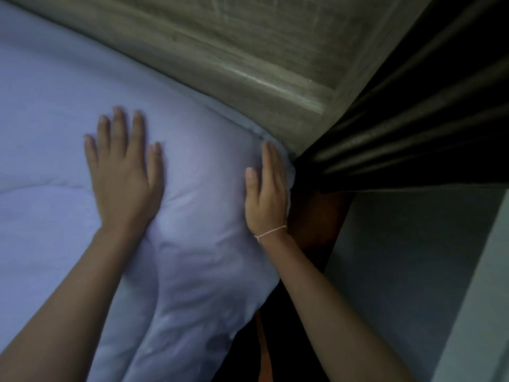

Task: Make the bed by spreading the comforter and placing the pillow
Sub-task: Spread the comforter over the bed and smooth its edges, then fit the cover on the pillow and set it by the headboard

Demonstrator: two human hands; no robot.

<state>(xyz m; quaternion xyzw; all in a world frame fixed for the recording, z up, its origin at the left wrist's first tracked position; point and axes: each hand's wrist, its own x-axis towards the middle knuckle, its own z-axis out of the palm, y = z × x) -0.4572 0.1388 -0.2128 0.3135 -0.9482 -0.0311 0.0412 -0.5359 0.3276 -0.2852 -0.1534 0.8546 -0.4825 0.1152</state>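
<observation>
Two hands (124,172), one comforter (198,166), one curtain (413,119), one thread bracelet (271,232).

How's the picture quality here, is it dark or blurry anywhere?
Head view: dim, bluish light; the left hand fingertips look slightly motion-blurred on the comforter; the right hand is sharper; the curtain falls into deep shadow; wide-angle bending curves the bed edge.

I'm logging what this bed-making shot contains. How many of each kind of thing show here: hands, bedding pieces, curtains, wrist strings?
Hands: 2, the left hand flat on top of the comforter, the right hand against its edge
Bedding pieces: 1, the comforter; no pillow can be made out
Curtains: 1, the dark curtain
Wrist strings: 1, the string on the right wrist
Total: 5
</observation>
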